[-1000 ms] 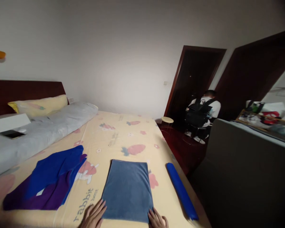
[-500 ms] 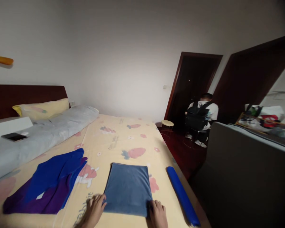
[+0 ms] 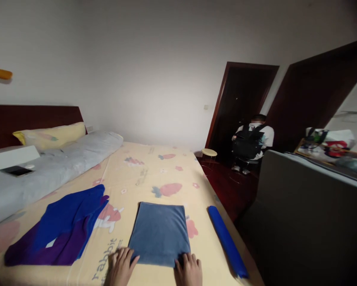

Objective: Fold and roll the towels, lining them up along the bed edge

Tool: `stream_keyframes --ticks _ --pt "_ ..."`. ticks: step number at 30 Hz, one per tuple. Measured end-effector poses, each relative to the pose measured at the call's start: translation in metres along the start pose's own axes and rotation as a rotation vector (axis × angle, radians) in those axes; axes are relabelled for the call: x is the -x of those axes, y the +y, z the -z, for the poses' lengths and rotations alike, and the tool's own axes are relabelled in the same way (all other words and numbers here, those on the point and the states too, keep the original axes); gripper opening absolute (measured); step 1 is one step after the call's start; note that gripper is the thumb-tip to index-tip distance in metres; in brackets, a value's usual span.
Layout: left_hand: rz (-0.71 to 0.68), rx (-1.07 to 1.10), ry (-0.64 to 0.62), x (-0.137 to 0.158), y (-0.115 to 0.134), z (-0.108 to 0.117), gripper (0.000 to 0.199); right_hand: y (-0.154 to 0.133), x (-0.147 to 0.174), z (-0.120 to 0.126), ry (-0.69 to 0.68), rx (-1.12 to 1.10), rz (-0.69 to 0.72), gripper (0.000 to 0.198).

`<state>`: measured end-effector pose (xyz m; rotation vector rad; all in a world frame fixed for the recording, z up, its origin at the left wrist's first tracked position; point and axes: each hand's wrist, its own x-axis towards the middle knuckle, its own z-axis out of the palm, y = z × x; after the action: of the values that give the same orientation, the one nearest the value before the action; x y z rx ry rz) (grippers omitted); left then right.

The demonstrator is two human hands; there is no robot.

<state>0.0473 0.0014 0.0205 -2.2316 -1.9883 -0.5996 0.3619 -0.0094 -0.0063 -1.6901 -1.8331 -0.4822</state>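
A grey-blue folded cloth (image 3: 160, 232) lies flat as a near-square on the bed, right in front of me. At its near left corner, my left hand (image 3: 123, 263) has its fingers curled on the edge and its thumb toward the cloth's middle. My right hand (image 3: 189, 268) grips the near right corner the same way, thumb on the inner side. The fabric under the fingertips is partly hidden. To the left lies a blue and purple garment (image 3: 62, 222), loosely folded, with a small white patch. A rolled blue cloth (image 3: 227, 241) rests near the bed's right edge.
The bed (image 3: 148, 163) has a yellow printed sheet. Along its left lie a grey quilt (image 3: 77, 155), a yellow pillow (image 3: 53, 136) and a phone (image 3: 16, 171). A dark panel (image 3: 300, 210) stands at right. A seated person (image 3: 251, 141) and a stool (image 3: 209, 152) are beyond.
My hands have shifted from the cloth's sides to its near corners, the right one moving left and the left one slightly right. The cloth still lies flat. The seated person's feet have drawn back.
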Motion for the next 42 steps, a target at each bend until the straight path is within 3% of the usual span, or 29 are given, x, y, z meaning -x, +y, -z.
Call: stream_keyframes --ticks 3,5,9,12,16,21,23,26,28,30,32,38,42 --pt "0.081 -0.15 0.015 -0.003 0.016 -0.014 0.032 -0.015 -0.006 -0.002 -0.024 0.017 0.023 0.015" --pt "0.05 -0.178 -0.009 -0.005 0.031 -0.03 0.046 -0.028 -0.007 -0.01 0.015 -0.037 0.106 0.025" --pt "-0.222 -0.064 -0.065 0.001 0.07 -0.066 0.055 -0.06 0.0 -0.033 0.099 -0.11 0.181 0.024" --pt "-0.401 -0.012 -0.018 0.008 0.083 -0.075 0.057 -0.069 0.011 -0.044 0.077 -0.142 0.187 0.031" --pt "-0.502 -0.012 -0.007 0.013 0.05 -0.047 0.063 -0.036 0.035 -0.042 0.124 -0.113 0.173 0.043" --pt "-0.35 -0.078 -0.006 0.019 -0.015 -0.014 0.058 0.011 0.056 -0.023 0.057 0.006 -0.024 0.051" --pt "-0.301 -0.094 0.018 0.021 -0.014 -0.017 0.059 0.002 0.052 -0.018 0.044 0.023 -0.05 0.05" --pt "-0.269 -0.095 0.073 0.021 0.018 -0.033 0.061 -0.037 0.038 -0.022 0.054 -0.055 0.053 0.056" --pt "-0.338 -0.079 0.074 0.019 0.042 -0.042 0.062 -0.061 0.03 -0.029 0.067 -0.153 0.181 0.058" --pt "-0.435 -0.066 0.062 0.018 0.053 -0.043 0.064 -0.067 0.029 -0.035 0.071 -0.205 0.257 0.057" --pt "-0.485 -0.068 0.065 0.017 0.045 -0.038 0.063 -0.049 0.032 -0.037 0.047 -0.187 0.283 0.059" --pt "-0.484 -0.084 0.066 0.012 -0.024 -0.021 0.061 0.043 0.038 -0.019 -0.076 -0.1 0.282 0.055" --pt "-0.484 -0.03 0.024 -0.001 -0.04 -0.019 0.061 0.045 0.013 -0.002 -0.225 -0.19 0.256 0.045"
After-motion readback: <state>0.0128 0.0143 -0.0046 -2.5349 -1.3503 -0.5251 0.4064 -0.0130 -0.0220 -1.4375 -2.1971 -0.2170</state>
